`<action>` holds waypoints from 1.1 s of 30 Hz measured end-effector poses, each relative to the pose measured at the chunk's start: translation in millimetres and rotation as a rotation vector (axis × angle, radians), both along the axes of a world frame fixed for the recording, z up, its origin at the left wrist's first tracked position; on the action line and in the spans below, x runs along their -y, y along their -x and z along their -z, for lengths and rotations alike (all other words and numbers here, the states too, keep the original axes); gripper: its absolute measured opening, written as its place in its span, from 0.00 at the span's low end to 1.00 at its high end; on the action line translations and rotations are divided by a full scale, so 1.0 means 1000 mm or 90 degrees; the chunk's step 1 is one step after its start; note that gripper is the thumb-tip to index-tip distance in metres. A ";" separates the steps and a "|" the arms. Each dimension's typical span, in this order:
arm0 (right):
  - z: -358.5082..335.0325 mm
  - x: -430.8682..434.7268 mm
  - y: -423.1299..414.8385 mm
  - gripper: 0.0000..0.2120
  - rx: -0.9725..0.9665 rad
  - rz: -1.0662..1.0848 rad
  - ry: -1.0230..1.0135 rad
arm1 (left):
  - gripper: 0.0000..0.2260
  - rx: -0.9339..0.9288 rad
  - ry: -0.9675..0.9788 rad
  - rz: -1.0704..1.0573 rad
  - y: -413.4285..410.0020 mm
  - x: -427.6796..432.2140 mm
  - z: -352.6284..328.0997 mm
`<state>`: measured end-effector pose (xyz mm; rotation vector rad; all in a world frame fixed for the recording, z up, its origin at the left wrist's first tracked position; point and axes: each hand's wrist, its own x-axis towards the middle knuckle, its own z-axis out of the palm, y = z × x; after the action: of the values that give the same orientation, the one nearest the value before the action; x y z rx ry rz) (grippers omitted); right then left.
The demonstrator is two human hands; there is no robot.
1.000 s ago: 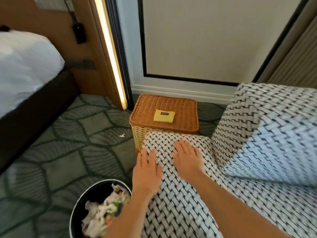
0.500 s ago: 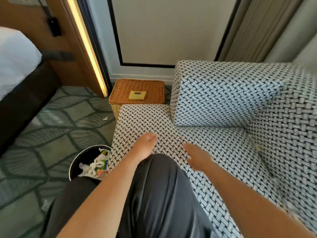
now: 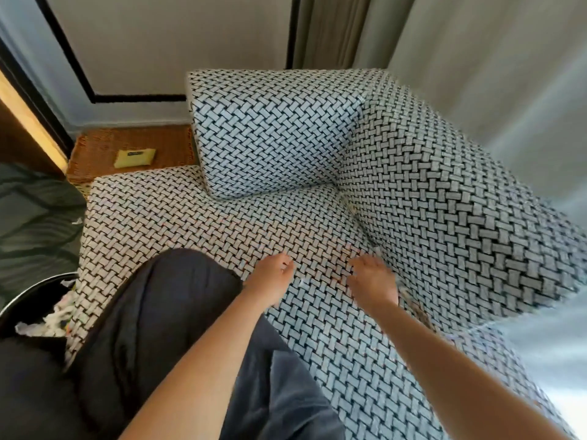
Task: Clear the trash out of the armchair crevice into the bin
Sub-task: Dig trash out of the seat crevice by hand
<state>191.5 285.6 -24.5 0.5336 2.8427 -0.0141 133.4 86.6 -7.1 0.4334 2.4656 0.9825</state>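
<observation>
reaching over the armchair [image 3: 178,217] seat, both hands hold nothing. the left hand [image 3: 273,276] has a loose grip with bent fingers. the right hand [image 3: 373,281] is spread out, just beside the crevice [image 3: 362,228]. the cloth looks woven, black and white. crumpled paper trash [image 3: 49,319] sits in the round black bin [image 3: 35,289] beside the chair. a flat yellow packet [image 3: 135,157] lies on a brown wicker basket [image 3: 95,150].

One armchair [image 3: 222,223], one bin [image 3: 31,292], one basket [image 3: 95,150], two hands [image 3: 270,277] [image 3: 373,281].

Home-like room: woven armchair [image 3: 270,131], curtains [image 3: 330,30], patterned carpet [image 3: 35,217].
</observation>
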 end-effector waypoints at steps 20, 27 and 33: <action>-0.005 -0.041 -0.003 0.13 0.119 0.197 -0.059 | 0.21 -0.167 0.003 0.051 -0.049 -0.040 0.061; -0.009 -0.045 0.004 0.08 0.108 0.176 -0.019 | 0.18 -0.090 -0.027 0.029 -0.054 -0.035 0.052; -0.013 -0.046 -0.003 0.06 0.124 0.160 -0.010 | 0.14 -0.090 -0.074 0.011 -0.056 -0.032 0.045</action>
<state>194.5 331.4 -12.0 0.8431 2.5726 0.0132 189.8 119.0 -51.8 0.5792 2.5320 1.1266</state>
